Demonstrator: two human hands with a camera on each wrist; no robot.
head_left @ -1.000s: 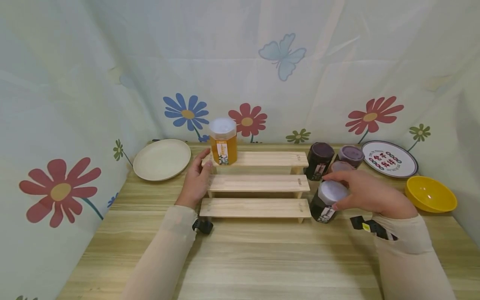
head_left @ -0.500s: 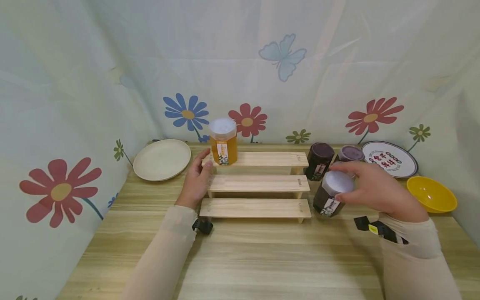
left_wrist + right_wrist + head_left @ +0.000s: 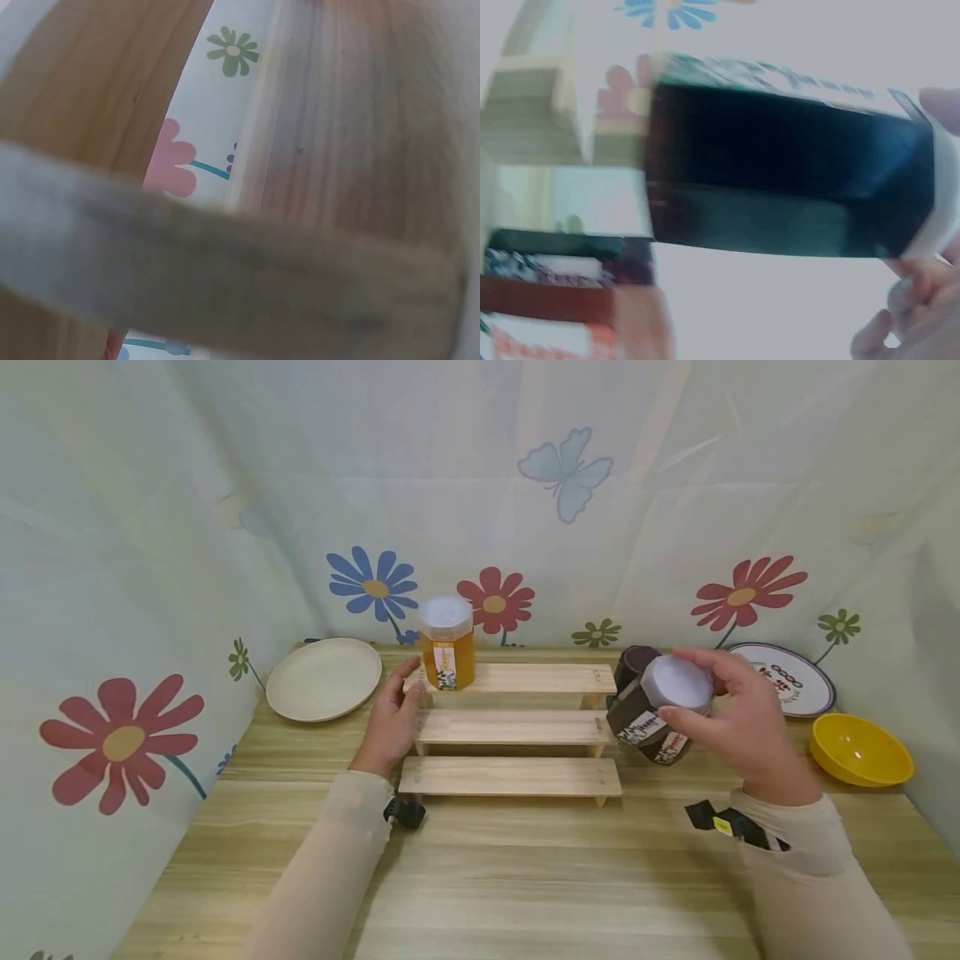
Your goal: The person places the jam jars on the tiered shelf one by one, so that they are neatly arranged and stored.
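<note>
My right hand [image 3: 750, 727] grips a dark jar [image 3: 637, 714] by its white lid, thumb in front and fingers behind. The jar is tilted, its base toward the rack's right end; its dark side fills the middle of the right wrist view. Below it shows part of another labelled jar [image 3: 670, 748], and a dark-lidded jar [image 3: 634, 662] is half hidden behind. At the left end of a three-step wooden rack [image 3: 517, 727], my left hand [image 3: 392, 722] holds the upper steps' edge. An amber jar [image 3: 450, 660] with a white lid stands upright on the top step's left.
A cream plate [image 3: 324, 681] lies at the back left. At the back right are a white patterned plate [image 3: 813, 689], partly behind my right hand, and a yellow bowl [image 3: 862, 750]. A flowered cloth [image 3: 420, 460] hangs behind the wooden table [image 3: 525, 877].
My right hand has lifted the white-lidded dark jar up from beside the rack and tilted it, uncovering a labelled jar below. The left hand and amber jar have stayed put.
</note>
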